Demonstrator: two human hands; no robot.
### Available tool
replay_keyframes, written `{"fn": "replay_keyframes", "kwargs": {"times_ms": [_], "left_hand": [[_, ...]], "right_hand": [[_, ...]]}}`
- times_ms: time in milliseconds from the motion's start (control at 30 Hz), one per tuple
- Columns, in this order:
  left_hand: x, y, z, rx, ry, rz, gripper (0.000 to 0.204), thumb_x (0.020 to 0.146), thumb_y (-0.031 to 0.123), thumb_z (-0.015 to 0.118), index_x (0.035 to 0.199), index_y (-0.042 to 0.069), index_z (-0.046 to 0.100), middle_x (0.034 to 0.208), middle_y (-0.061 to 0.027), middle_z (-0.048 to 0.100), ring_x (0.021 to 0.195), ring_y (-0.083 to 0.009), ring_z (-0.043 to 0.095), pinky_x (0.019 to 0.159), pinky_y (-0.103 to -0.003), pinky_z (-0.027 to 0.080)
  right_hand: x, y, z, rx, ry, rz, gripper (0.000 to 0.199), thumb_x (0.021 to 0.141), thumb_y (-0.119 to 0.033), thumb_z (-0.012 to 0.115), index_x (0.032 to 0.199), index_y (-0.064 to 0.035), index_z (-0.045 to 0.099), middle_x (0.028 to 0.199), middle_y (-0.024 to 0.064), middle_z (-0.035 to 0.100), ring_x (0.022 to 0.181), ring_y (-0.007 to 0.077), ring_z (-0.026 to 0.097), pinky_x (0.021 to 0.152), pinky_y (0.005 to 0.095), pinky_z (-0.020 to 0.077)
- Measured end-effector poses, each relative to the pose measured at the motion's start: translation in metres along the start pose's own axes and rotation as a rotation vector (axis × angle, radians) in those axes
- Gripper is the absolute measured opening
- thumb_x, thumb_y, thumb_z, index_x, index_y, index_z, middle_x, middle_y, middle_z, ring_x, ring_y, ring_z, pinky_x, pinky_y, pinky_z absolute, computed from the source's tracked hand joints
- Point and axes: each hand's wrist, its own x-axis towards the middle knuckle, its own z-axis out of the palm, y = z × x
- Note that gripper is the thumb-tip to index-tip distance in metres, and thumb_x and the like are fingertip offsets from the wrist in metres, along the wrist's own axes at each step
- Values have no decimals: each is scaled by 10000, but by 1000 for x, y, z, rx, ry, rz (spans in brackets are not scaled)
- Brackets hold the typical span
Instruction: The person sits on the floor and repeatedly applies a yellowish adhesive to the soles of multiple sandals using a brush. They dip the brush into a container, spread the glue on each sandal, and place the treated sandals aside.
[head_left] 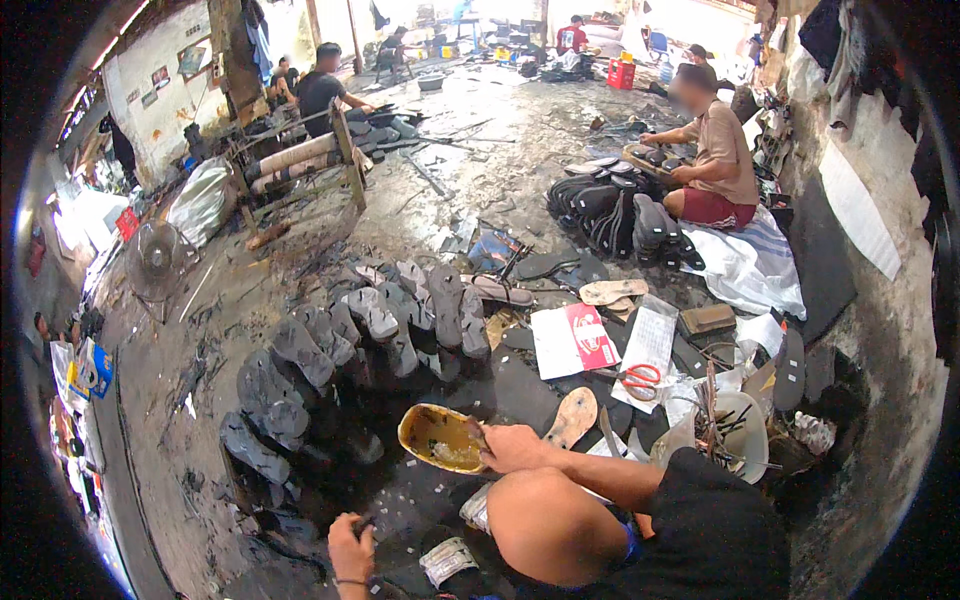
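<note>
My right hand is closed at the right end of a yellow oval tub, which has pale, paste-like stuff inside. Its fingers cover part of the rim, and what they grip is hidden. Lower down to the left, my left hand has its fingers curled round a small dark piece. Dark grey sandals stand in a curved row beyond my hands. A tan sole lies right of the tub, and a pale wrapped bundle is near my bent knee.
Red-handled scissors lie on paper beside a red-and-white card. A whitish bucket holds sticks and tools at right. A co-worker sits behind piled black sandals. A fan stands at left.
</note>
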Motion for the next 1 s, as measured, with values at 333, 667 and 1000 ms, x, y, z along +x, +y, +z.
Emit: {"fn": "replay_keyframes", "kwargs": {"times_ms": [333, 667, 1000], "left_hand": [[-113, 11, 76, -543, -7, -461, 558, 834, 100, 750, 1311, -45, 499, 1318, -289, 577, 1208, -419, 592, 995, -417, 499], [-23, 2, 121, -476, -50, -213, 695, 780, 356, 810, 1315, -20, 572, 1503, -302, 410, 1425, -437, 362, 1176, -440, 300], [72, -8, 128, -1336, -2, -615, 591, 1068, 447, 364, 1446, 8, 482, 1403, -136, 572, 1261, -286, 556, 1077, -383, 429]], "right_hand": [[-12, 2, 2, -4, -72, -29, 468, 920, -326, 605, 1187, 51, 530, 977, 263, 684, 943, 442, 676, 807, 528, 538], [24, -29, -11, 784, -232, -89, 353, 948, -260, 706, 1198, -23, 627, 1131, 108, 688, 1026, 196, 659, 922, 373, 515], [81, -118, -4, 919, -68, -297, 299, 907, -112, 760, 1160, -2, 645, 963, 19, 696, 885, 72, 639, 783, 254, 534]]}}
